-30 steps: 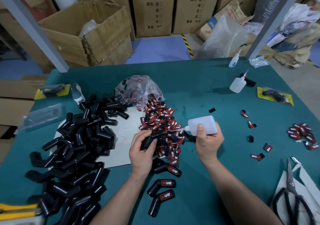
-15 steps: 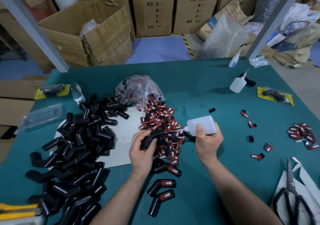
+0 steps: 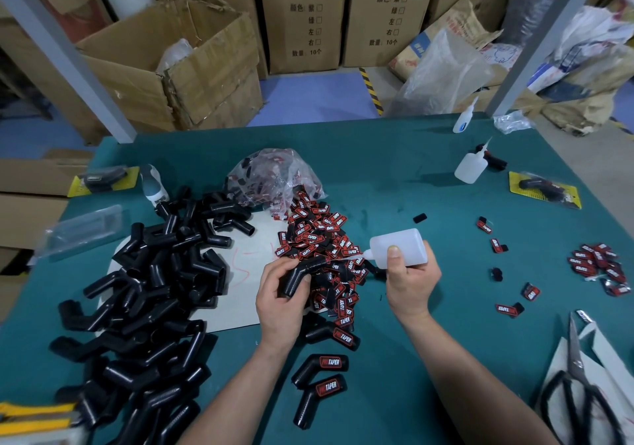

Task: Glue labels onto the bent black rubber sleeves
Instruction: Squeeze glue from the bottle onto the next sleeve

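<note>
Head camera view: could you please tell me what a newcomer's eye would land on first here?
Probably the big heap of bent black sleeves on the table's left, and the red-and-black label pile spilling from a plastic bag at centre. Just in front, the left hand holds one sleeve while the right hand aims a white glue bottle at it.

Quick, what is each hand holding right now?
Left hand: closed around a bent black rubber sleeve.
Right hand: closed around a white glue bottle, nozzle pointing at the sleeve.
</note>
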A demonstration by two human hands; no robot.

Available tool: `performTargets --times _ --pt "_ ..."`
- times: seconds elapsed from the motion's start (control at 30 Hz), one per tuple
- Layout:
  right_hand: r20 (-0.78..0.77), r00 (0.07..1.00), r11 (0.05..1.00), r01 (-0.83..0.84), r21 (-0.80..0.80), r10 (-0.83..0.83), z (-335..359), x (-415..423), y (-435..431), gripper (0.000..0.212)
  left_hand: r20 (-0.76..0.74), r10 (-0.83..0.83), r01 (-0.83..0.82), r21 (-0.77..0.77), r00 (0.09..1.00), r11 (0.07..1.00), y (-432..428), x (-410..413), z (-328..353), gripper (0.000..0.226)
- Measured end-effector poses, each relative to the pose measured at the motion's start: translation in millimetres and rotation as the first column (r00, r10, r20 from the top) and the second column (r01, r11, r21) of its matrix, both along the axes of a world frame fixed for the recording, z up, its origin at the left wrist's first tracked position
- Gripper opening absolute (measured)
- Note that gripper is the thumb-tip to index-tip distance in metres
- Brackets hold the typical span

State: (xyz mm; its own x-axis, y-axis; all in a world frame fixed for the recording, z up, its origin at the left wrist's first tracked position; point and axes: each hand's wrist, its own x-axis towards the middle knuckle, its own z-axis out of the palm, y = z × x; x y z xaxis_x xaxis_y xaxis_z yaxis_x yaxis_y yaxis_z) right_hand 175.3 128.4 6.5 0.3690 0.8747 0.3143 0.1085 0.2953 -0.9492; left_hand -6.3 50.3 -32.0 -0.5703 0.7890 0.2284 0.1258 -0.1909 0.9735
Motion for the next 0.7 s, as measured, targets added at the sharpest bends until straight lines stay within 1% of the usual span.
performTargets --times 0.17,0.3,0.47,0.7 --pt "0.008 1.0 1.0 0.002 -0.015 -0.002 -1.2 0.6 0.5 0.027 0.008 -0.007 0.007 -0.01 1.0 1.0 0.2 0.4 0.0 0.032" --pt "0.016 1.0 1.0 -0.005 -0.003 0.005 0.4 -1.4 -1.0 0.026 0.012 -0.025 0.026 -0.025 1.0 0.999 0.4 0.2 0.8 0.043" --pt "0.003 1.0 1.0 -0.012 -0.011 0.012 1.1 -3.2 -3.7 0.026 0.01 -0.038 0.038 -0.035 0.999 0.999 -0.2 0.2 0.8 0.047" --pt "-0.001 1.0 1.0 -0.004 -0.031 0.004 3.2 -3.9 -5.0 0.026 -0.012 -0.053 0.052 -0.033 0.999 0.998 -0.3 1.7 3.6 0.043"
